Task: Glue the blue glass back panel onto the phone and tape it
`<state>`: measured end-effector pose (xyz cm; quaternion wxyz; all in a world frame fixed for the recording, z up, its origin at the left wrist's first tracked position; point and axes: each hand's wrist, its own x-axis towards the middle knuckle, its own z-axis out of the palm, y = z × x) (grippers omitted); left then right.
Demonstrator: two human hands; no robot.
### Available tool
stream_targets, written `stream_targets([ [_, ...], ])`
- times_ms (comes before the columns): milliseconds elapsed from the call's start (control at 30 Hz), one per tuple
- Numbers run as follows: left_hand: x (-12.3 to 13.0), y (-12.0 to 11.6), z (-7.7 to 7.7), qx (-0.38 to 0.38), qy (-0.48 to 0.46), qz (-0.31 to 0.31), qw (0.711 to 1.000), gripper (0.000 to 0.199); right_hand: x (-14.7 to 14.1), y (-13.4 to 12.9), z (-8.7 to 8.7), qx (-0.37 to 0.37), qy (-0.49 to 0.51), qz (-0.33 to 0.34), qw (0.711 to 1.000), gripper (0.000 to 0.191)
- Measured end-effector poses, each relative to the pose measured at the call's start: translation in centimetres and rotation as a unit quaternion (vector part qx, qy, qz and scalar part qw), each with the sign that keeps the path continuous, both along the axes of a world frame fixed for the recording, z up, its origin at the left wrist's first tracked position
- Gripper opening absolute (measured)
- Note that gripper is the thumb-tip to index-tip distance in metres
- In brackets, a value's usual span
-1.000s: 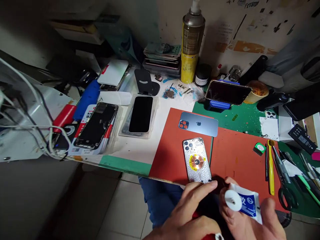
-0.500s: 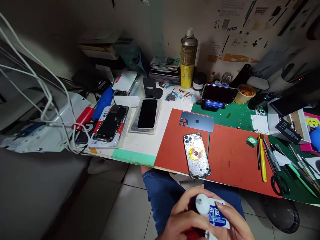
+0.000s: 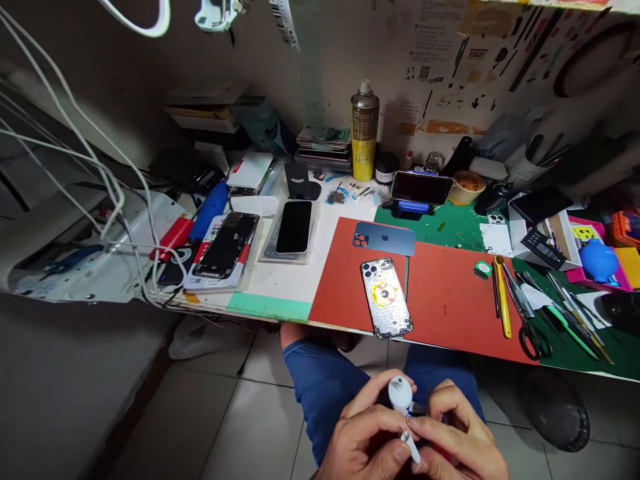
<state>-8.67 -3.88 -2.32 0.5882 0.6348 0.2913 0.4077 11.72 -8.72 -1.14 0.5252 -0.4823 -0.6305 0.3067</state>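
Observation:
Low in the view, over my lap, my left hand (image 3: 357,437) is closed around a white glue tube (image 3: 399,395), its nozzle end pointing up. A small white cap with a thin pin (image 3: 411,448) sits by my left thumb, its lower end close to my right thumb. My right hand (image 3: 463,430) is closed with curled fingers, index tip against the tube; most of the tube is hidden. Beyond my hands, at the table edge, lies a phone body without its back cover (image 3: 393,317), copper coil showing. Behind it lies a blue back cover (image 3: 395,238).
Red mats (image 3: 445,313) cover the table front. At right lie a yellow brush (image 3: 504,300), scissors (image 3: 533,340) and several tools. A screen assembly (image 3: 227,245) and a black-screened phone (image 3: 294,228) are at left. A spray can (image 3: 365,133) stands behind; white cables (image 3: 117,193) hang at left.
My right hand has shifted its grip, and the tube has turned so its blue label is mostly out of sight. The pinned cap now shows more. The view has tilted and shifted right.

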Motion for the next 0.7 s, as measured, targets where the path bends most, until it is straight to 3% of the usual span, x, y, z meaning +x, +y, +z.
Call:
stream_targets([
  [167, 0.6, -0.7, 0.0, -0.067, -0.052, -0.009, 0.996, 0.035, -1.1, 0.2, 0.2, 0.031, 0.001, 0.011, 0.999, 0.031],
  [300, 0.6, -1.2, 0.0, -0.065, -0.045, -0.014, 0.997, 0.033, -1.2, 0.1, 1.2, 0.041, -0.021, -0.013, 0.999, 0.029],
  [467, 0.0, -1.5, -0.5, 0.037, 0.072, 0.021, 0.996, 0.02, -0.3, -0.7, 2.0, -0.027, 0.025, -0.099, 0.994, 0.023],
  [567, -0.4, -1.3, -0.6, 0.112, 0.16, 0.049, 0.98, 0.031, 0.1, -0.8, 1.6, -0.124, 0.048, -0.174, 0.976, 0.013],
  [700, -0.5, -0.7, -0.3, 0.227, 0.195, 0.048, 0.953, 0.047, -0.5, -0.3, 1.0, -0.214, 0.134, -0.188, 0.949, 0.012],
])
